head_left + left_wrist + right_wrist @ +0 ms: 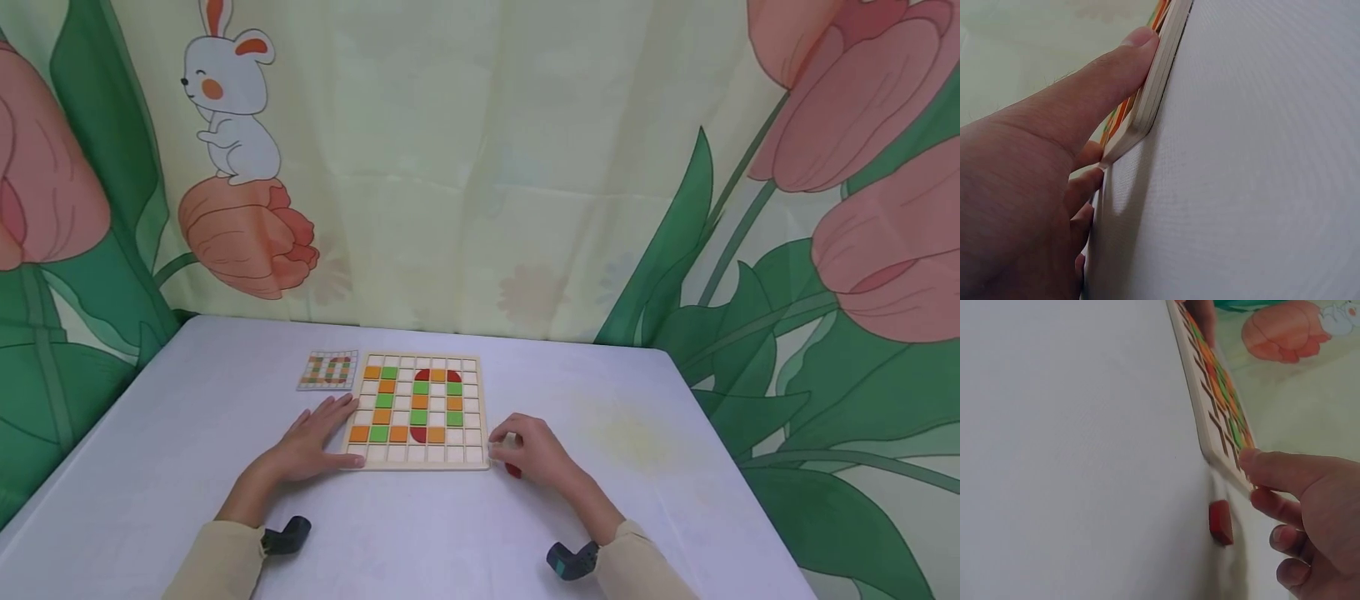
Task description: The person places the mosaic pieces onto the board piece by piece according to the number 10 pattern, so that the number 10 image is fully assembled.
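A wooden grid board [420,461] lies on the table, filled in part with orange, green and red tiles that form a "10". Spread along its left side, my left hand [311,446] has straight fingers, and its thumb [1138,56] lies on the rim near the front corner. At the right edge, my right hand [534,450] has curled fingers, with thumb [1257,464] and index fingertip pinching the rim. No tile is visible between them. Under that hand, a small red tile [1220,522] lies on the cloth beside the board, partly hidden in the head view.
Behind my left hand lies a pattern card [327,370] showing a similar coloured "10". White cloth [420,542] covers the table. A printed curtain [480,208] with tulips and a rabbit hangs along the back edge. Black wrist cameras [573,561] sit at both sleeves.
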`<state>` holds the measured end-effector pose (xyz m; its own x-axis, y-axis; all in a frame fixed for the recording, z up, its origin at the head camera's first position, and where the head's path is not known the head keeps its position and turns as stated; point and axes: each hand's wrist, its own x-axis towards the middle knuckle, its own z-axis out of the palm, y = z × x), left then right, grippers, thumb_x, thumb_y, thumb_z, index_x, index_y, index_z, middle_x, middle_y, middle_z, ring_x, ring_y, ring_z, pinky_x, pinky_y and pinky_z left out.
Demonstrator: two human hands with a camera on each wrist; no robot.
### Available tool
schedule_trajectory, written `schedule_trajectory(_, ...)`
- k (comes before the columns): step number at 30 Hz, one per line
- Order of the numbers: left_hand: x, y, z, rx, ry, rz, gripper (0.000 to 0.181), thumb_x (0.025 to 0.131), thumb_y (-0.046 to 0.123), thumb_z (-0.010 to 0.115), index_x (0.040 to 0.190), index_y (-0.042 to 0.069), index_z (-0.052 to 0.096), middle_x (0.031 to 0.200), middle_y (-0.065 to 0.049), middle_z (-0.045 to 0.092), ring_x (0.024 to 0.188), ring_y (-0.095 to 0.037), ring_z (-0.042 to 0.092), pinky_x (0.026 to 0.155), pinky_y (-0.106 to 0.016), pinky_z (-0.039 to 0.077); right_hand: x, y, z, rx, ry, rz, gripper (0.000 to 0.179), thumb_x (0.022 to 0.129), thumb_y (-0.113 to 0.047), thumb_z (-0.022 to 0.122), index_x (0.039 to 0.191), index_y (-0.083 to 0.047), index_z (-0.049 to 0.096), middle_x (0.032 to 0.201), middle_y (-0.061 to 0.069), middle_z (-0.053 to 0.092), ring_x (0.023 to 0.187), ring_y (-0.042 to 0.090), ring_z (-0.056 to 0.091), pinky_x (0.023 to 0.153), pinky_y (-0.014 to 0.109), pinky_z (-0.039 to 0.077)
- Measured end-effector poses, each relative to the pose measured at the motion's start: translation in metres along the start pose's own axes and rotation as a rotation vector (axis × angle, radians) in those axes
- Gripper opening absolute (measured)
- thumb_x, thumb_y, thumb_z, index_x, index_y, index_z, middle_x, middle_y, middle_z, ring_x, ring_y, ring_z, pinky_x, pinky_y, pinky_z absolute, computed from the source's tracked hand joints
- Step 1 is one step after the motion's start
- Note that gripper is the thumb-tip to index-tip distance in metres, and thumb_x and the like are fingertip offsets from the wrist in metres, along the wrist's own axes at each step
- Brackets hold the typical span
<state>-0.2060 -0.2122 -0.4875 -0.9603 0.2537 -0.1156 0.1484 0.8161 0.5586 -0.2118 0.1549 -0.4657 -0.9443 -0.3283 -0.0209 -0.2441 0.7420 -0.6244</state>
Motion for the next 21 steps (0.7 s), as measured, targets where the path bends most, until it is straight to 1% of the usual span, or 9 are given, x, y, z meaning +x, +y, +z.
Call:
schedule_trajectory(2,0.0,0.0,0.0,-0.003,-0.004,-0.002,0.105,0.073,0.062,0.072,0.153,0.013,0.026,0.161,-0.015,0.019,0.149,-0.04,0.006,0.119,-0.062,0.0,-0.005,0.006,-0.003,-0.023,0.011,0.018,0.016,0.081,-0.025,0.079,0.095,-0.019,0.075,0.09,-0.008,0.065,0.08,0.011,0.053,0.066,0.021,0.048)
schedule_trajectory(5,0.0,0.0,-0.001,-0.002,-0.008,-0.006,0.105,0.073,0.062,0.073,0.153,0.013,0.026,0.161,-0.015,0.019,0.149,-0.041,0.006,0.119,-0.062,-0.001,-0.013,0.016,-0.007,-0.055,0.024,0.019,0.021,0.076,-0.027,0.082,0.094,-0.019,0.074,0.089,-0.009,0.064,0.084,0.01,0.055,0.073,0.025,0.051)
schedule_trajectory(8,-0.001,0.002,-0.001,-0.001,-0.007,-0.005,0.105,0.073,0.061,0.073,0.153,0.013,0.026,0.161,-0.016,0.019,0.149,-0.041,0.006,0.119,-0.062,0.0,-0.02,0.024,-0.009,-0.07,0.017,0.024,0.027,0.073,-0.03,0.085,0.094,-0.02,0.073,0.087,-0.01,0.063,0.085,0.009,0.055,0.077,0.027,0.053)
schedule_trajectory(10,-0.002,0.003,-0.001,0.001,-0.007,-0.004,0.105,0.073,0.061,0.073,0.153,0.013,0.027,0.161,-0.016,0.02,0.149,-0.041,0.006,0.119,-0.062,0.0,-0.023,0.027,-0.009,-0.07,0.002,0.019,0.027,0.073,-0.029,0.085,0.095,-0.02,0.072,0.087,-0.01,0.063,0.085,0.01,0.055,0.076,0.027,0.053)
schedule_trajectory(12,-0.003,0.003,-0.002,0.002,-0.007,0.001,0.104,0.073,0.06,0.073,0.153,0.012,0.027,0.161,-0.016,0.02,0.149,-0.041,0.007,0.119,-0.063,0.0,-0.024,0.029,-0.009,-0.065,-0.016,0.004,0.024,0.076,-0.025,0.083,0.096,-0.021,0.072,0.088,-0.01,0.063,0.086,0.01,0.054,0.075,0.024,0.052)
schedule_trajectory(14,-0.003,0.003,-0.002,0.001,-0.007,0.002,0.103,0.074,0.059,0.073,0.153,0.012,0.027,0.161,-0.016,0.02,0.149,-0.041,0.007,0.119,-0.063,0.0,-0.024,0.029,-0.009,-0.063,-0.029,-0.03,0.02,0.08,-0.017,0.079,0.099,-0.021,0.073,0.091,-0.009,0.064,0.086,0.01,0.054,0.073,0.021,0.051)
schedule_trajectory(17,-0.002,0.002,-0.002,-0.005,-0.009,0.002,0.103,0.074,0.059,0.073,0.153,0.012,0.027,0.161,-0.016,0.02,0.149,-0.041,0.006,0.119,-0.063,0.0,-0.023,0.027,-0.009,-0.059,-0.04,-0.073,0.026,0.083,-0.005,0.071,0.105,-0.02,0.072,0.096,-0.008,0.065,0.086,0.01,0.054,0.07,0.018,0.05)
schedule_trajectory(19,-0.002,0.001,-0.001,-0.007,-0.01,0.0,0.103,0.074,0.059,0.073,0.153,0.012,0.027,0.161,-0.016,0.019,0.149,-0.041,0.006,0.119,-0.063,-0.001,-0.022,0.025,-0.008,-0.061,-0.043,-0.073,0.03,0.082,-0.005,0.071,0.11,-0.018,0.071,0.1,-0.007,0.065,0.087,0.011,0.054,0.07,0.018,0.051)
schedule_trajectory(21,-0.001,0.001,-0.001,-0.009,-0.009,-0.005,0.104,0.074,0.06,0.073,0.153,0.013,0.027,0.161,-0.015,0.019,0.15,-0.04,0.006,0.119,-0.062,-0.001,-0.022,0.023,-0.007,-0.071,-0.039,-0.039,0.032,0.081,-0.013,0.076,0.112,-0.018,0.068,0.1,-0.006,0.064,0.087,0.011,0.053,0.072,0.019,0.053)
